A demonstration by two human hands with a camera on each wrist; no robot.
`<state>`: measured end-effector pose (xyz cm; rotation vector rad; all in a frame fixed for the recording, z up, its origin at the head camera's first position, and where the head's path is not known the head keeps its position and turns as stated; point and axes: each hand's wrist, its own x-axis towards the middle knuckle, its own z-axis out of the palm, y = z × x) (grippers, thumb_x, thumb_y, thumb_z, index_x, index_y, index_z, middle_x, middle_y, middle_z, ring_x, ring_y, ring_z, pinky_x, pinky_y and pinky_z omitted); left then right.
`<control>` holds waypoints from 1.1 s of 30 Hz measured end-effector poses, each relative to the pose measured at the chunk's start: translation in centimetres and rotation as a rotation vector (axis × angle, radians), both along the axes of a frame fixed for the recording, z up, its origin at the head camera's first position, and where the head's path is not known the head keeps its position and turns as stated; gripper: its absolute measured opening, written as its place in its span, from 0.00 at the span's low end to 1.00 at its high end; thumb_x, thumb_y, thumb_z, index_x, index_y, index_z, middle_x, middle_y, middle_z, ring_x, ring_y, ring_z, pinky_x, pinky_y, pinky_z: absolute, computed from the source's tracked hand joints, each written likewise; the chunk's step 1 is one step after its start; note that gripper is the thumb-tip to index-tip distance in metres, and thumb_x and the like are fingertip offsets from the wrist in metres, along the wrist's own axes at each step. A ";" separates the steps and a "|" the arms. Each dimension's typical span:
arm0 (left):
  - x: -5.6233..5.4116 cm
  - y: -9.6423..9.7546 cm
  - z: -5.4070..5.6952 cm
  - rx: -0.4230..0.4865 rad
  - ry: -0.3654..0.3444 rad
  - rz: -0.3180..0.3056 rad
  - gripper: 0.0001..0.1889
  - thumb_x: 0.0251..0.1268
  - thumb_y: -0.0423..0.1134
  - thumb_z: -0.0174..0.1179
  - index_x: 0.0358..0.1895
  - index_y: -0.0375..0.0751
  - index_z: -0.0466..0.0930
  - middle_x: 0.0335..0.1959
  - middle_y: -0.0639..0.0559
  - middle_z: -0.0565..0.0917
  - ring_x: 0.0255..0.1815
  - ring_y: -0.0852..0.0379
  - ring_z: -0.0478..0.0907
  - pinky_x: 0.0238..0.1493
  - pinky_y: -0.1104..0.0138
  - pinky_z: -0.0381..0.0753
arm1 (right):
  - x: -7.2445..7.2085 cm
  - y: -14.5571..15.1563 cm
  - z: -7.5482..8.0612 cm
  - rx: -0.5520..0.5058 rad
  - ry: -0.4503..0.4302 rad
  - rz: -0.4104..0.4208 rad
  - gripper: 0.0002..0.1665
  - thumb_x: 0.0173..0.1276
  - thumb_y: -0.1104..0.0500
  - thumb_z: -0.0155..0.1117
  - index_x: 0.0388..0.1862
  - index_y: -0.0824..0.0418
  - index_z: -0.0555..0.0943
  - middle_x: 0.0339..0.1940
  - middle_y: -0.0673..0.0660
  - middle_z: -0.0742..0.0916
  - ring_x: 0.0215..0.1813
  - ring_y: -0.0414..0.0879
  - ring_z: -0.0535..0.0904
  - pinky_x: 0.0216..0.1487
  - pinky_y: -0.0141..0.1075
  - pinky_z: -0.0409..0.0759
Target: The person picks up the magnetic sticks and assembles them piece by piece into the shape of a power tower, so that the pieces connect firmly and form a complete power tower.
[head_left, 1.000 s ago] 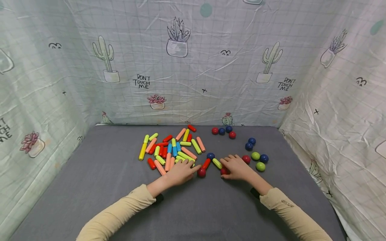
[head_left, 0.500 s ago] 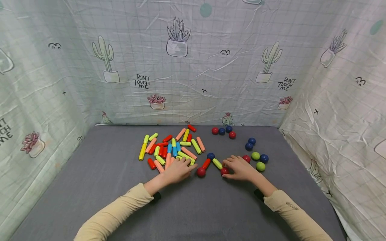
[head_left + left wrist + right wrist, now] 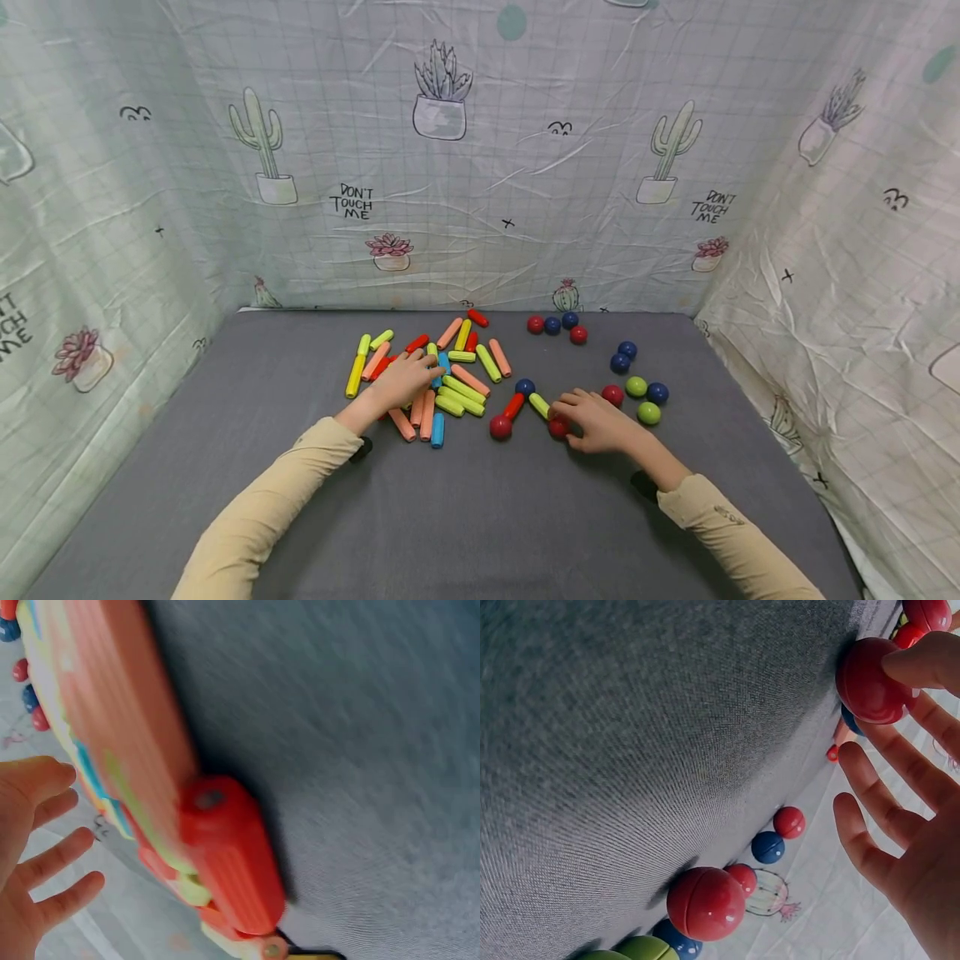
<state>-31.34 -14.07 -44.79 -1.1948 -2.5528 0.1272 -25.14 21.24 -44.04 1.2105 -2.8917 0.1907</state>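
Note:
In the head view my left hand (image 3: 405,379) hovers over a pile of coloured grooved sticks, its fingers stretched out and apart. The left wrist view shows a red stick (image 3: 232,855) and a salmon stick (image 3: 127,697) beside that hand. A short blue stick (image 3: 437,431) lies at the pile's near edge. My right hand (image 3: 596,421) holds a red ball (image 3: 558,427) between thumb and index finger, close over the table. A lime stick (image 3: 539,406) points at this ball. To its left, a red stick (image 3: 513,407) joins a red ball (image 3: 501,427) to a blue ball (image 3: 525,387).
Red, blue and lime balls lie at the right, among them a lime ball (image 3: 648,412) and a blue ball (image 3: 619,363). More red and blue balls sit near the back edge. Patterned cloth (image 3: 510,167) surrounds the grey table (image 3: 480,517) at back and sides.
My left hand has moved left and back over the pile, uncovering lime sticks and the short blue stick. My right hand has stayed at the red ball with only a slight shift.

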 end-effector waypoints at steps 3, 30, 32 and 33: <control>-0.3 -0.3 -0.3 -0.014 -0.012 0.017 0.14 0.59 0.31 0.53 0.47 0.48 0.79 0.45 0.45 0.78 0.39 0.48 0.71 0.32 0.61 0.73 | -0.1 0.1 0.1 0.001 -0.010 -0.005 0.21 0.50 0.57 0.66 0.45 0.52 0.75 0.42 0.50 0.79 0.45 0.47 0.73 0.45 0.45 0.74; -0.6 0.5 -0.7 -0.143 0.064 0.067 0.15 0.58 0.39 0.56 0.48 0.59 0.77 0.44 0.46 0.80 0.42 0.46 0.73 0.38 0.55 0.73 | 0.2 0.2 0.1 -0.005 -0.064 -0.037 0.21 0.52 0.56 0.66 0.47 0.50 0.75 0.41 0.48 0.78 0.43 0.43 0.71 0.45 0.42 0.74; -0.6 0.4 -0.7 -0.132 0.076 0.053 0.14 0.58 0.41 0.56 0.48 0.59 0.77 0.43 0.47 0.80 0.42 0.46 0.74 0.38 0.54 0.73 | 0.2 0.2 0.1 -0.005 -0.058 -0.038 0.21 0.52 0.56 0.66 0.46 0.50 0.75 0.41 0.47 0.78 0.42 0.43 0.71 0.44 0.42 0.74; -0.7 0.3 -0.7 -0.127 0.082 0.046 0.14 0.58 0.42 0.56 0.48 0.58 0.77 0.43 0.47 0.81 0.42 0.46 0.74 0.39 0.53 0.72 | 0.2 0.2 0.1 -0.006 -0.055 -0.038 0.21 0.52 0.56 0.66 0.46 0.50 0.75 0.40 0.47 0.78 0.41 0.42 0.71 0.43 0.41 0.73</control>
